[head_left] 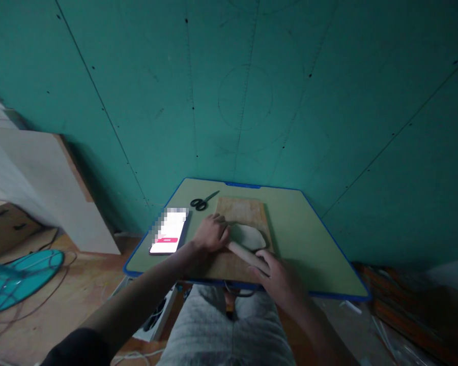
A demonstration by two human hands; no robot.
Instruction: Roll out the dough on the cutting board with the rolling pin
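A flattened pale piece of dough [248, 237] lies on a wooden cutting board [244, 205]. Along its near edge a light wooden rolling pin [247, 256] runs slantwise, its right end closer to me. My left hand [212, 233] is closed at the pin's left end, over the board's left side, and covers that end. At the other end, my right hand [277, 274] wraps round the pin, thumb and fingers on opposite sides. Part of the board's near end lies in shadow below my hands.
Black-handled scissors [201, 203] lie left of the board on the small blue-edged table [305, 229]. A phone with a lit screen [171, 229] is by my left forearm. A green wall [252, 101] rises behind; a turquoise round base [30, 279] with cords is on the floor at left.
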